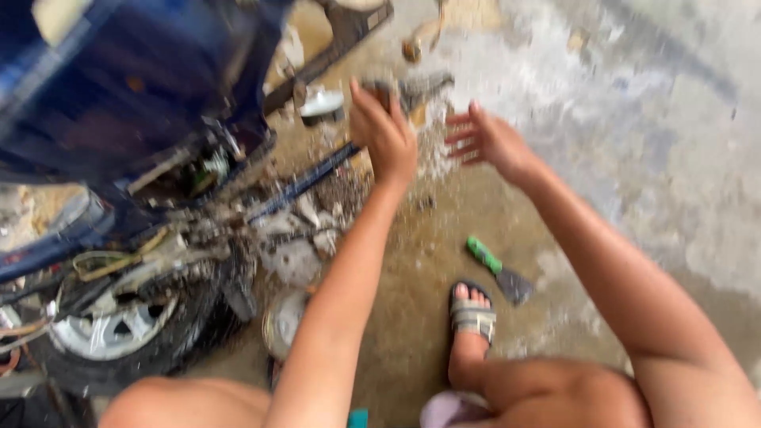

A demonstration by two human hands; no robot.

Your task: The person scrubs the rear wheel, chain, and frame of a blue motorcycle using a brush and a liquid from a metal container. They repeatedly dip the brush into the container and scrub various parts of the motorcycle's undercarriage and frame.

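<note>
Wet, dirty concrete floor [602, 119] beside a blue motorcycle [135, 95]: left hand [386, 135] has its grip closed on a dark blurred object [412, 89], right hand [485, 141] spread empty beside it, best steadied there.

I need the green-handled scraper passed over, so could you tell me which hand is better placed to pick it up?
Probably the right hand: it is open and holds nothing, and the green-handled scraper lies on the floor under that forearm, beside the sandalled foot. The left hand is closed around a dark object.
</note>
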